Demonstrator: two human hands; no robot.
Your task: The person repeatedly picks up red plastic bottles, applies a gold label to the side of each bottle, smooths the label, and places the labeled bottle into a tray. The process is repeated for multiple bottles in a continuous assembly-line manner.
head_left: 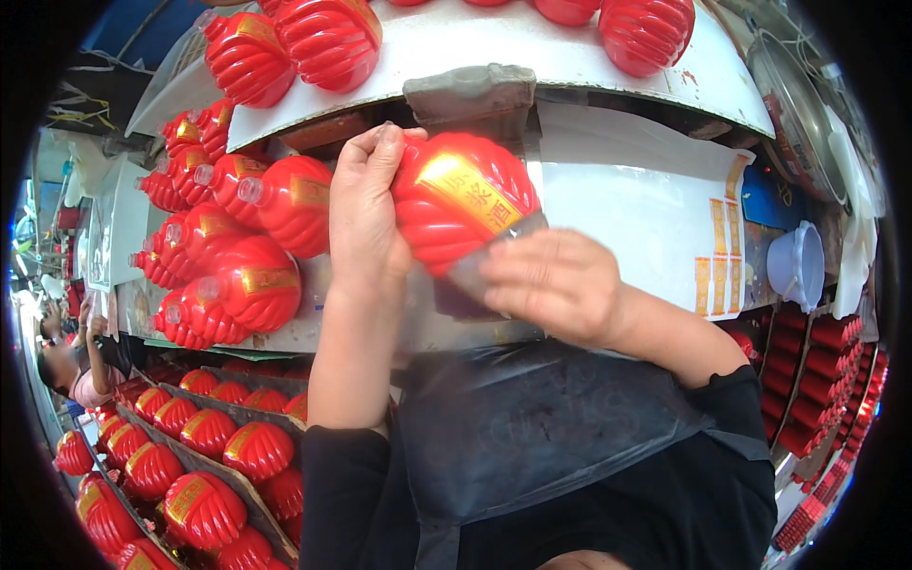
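A glossy red ribbed bottle (465,195) with a gold label lies tilted in front of me, its neck to the upper left. My left hand (369,185) is closed around the neck end, thumb on top. My right hand (551,285), slightly blurred, presses a dark grey cloth-like piece (527,225) against the lower right of the bottle, by the end of the label. The fingers partly cover this piece, so its full shape is hidden. To the right of the bottle is a white backing sheet (627,204) with several gold labels (719,275) along its right edge.
Several red bottles (256,285) crowd the table's left side. More stand on a white raised shelf (532,43) at the back, with a grey block (470,95) at its front. Crates of bottles (204,508) fill the lower left. A pale bucket (796,266) is at right; another person (90,366) is far left.
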